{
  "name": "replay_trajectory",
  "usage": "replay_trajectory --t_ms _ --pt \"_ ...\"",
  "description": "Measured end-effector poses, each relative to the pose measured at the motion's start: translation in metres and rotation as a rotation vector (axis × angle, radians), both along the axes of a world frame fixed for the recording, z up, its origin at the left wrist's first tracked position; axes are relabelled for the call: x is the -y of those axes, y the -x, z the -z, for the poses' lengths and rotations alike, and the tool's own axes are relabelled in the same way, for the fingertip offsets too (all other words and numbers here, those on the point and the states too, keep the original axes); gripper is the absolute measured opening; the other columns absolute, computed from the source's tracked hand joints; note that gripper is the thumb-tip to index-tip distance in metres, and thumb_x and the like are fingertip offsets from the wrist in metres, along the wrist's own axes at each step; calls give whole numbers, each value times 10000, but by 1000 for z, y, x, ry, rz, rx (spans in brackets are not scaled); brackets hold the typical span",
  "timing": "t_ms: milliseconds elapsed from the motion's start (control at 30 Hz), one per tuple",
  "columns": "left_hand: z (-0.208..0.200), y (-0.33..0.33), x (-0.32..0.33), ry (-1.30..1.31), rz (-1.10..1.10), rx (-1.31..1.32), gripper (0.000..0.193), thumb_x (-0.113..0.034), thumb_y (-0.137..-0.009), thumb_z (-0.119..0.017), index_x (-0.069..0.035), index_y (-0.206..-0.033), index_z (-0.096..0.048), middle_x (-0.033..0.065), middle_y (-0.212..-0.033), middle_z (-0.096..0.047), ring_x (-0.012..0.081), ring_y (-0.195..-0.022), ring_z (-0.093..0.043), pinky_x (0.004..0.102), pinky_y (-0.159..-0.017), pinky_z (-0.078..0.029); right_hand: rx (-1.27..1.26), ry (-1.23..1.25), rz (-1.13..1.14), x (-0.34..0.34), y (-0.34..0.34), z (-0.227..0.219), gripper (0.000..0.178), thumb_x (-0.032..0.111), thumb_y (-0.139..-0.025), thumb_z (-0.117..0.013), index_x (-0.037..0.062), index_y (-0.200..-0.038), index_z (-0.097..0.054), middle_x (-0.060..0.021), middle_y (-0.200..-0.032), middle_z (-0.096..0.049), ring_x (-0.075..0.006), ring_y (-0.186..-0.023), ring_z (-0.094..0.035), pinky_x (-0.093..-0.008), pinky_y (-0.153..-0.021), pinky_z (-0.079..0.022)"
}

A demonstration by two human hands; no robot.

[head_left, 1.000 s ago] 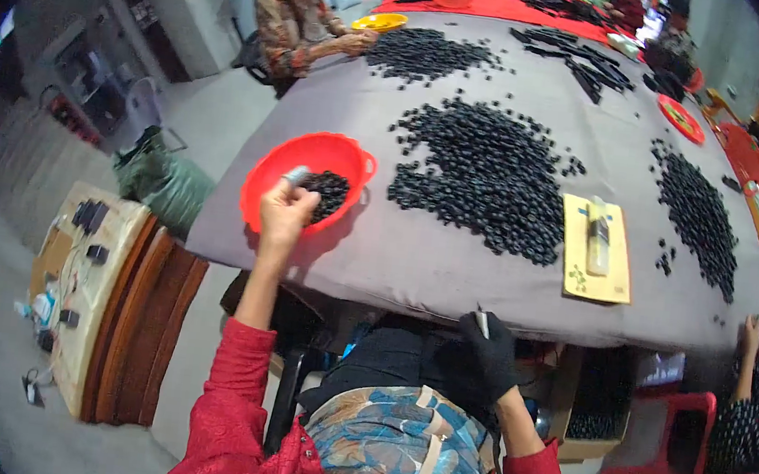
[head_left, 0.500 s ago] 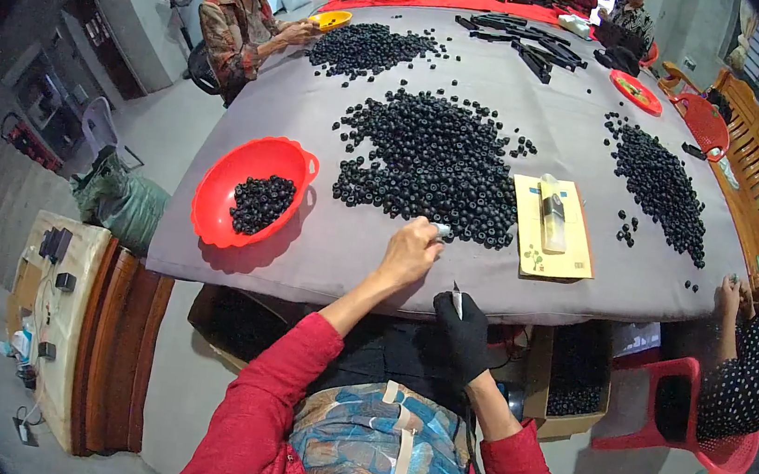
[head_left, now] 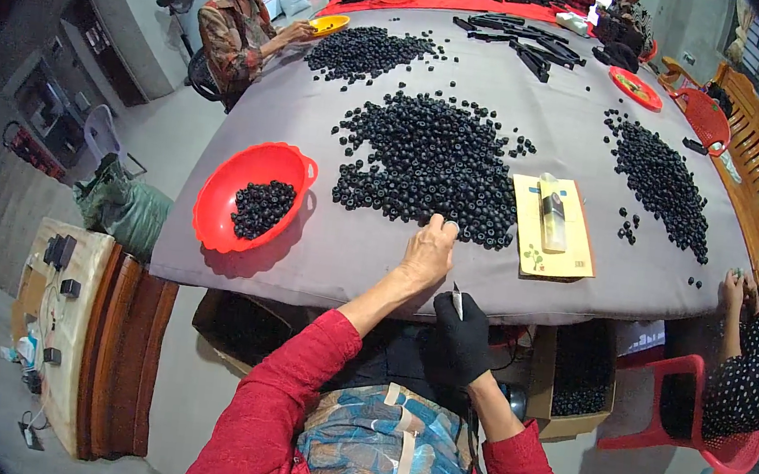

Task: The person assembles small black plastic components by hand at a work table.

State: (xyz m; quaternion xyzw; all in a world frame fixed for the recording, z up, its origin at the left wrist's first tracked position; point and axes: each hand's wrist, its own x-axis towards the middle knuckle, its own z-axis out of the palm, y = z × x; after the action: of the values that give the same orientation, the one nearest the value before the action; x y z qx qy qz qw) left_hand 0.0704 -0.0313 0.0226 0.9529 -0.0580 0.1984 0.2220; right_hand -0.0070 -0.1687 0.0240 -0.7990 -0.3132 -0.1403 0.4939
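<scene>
My left hand [head_left: 429,250], bare, rests at the near edge of a big pile of small black ring-shaped parts [head_left: 435,164]. Its fingers are bent and drawn together among the nearest parts; what they pinch, if anything, is hidden. Close by on the right, at the table's front edge, my right hand [head_left: 463,342] wears a black glove. It is closed around a small knife [head_left: 457,302] with a pale handle, its dark pointed tip facing up and away. To the left stands a red plastic bowl [head_left: 213,204] with a heap of the same black parts inside.
Right of the pile, a clear-and-black packet [head_left: 553,221] lies on a yellow card [head_left: 527,254]. More black parts form heaps [head_left: 657,184] at the right and far left. A person [head_left: 239,29] sits far left; another person's polka-dot sleeve [head_left: 752,373] shows at right, beside a red chair [head_left: 661,391].
My left hand has shifted slightly right along the pile's near edge, and its fingers have turned and bent down onto the parts. My right hand keeps its place with the knife.
</scene>
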Motion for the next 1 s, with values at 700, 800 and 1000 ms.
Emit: replay_trajectory --t_ms 700,800,1000 --pt "4 65 -38 1247 83 -585 151 -129 -784 -629 -25 -877 -571 25 -682 -572 82 -494 -528 208 -411 -414 -385 -116 -30 -2 1 11 117 65 -785 -543 12 -887 -531 -132 -788 -528 -236 -701 -545 -328 -603 -438" --pt "-10 89 -19 1578 195 -668 131 -105 -779 -636 -40 -874 -573 27 -694 -580 97 -515 -550 212 -455 -462 -605 -300 -113 -4 2 7 144 110 -811 -555 5 -907 -534 -97 -791 -554 -182 -693 -549 -294 -613 -440" --pt "-12 98 -25 1748 159 -713 119 -90 -758 -657 -67 -830 -566 0 -662 -555 76 -497 -514 198 -426 -427 -743 -317 -136 -9 11 -11 198 168 -833 -569 0 -937 -544 -58 -812 -580 -119 -718 -534 -270 -640 -434"
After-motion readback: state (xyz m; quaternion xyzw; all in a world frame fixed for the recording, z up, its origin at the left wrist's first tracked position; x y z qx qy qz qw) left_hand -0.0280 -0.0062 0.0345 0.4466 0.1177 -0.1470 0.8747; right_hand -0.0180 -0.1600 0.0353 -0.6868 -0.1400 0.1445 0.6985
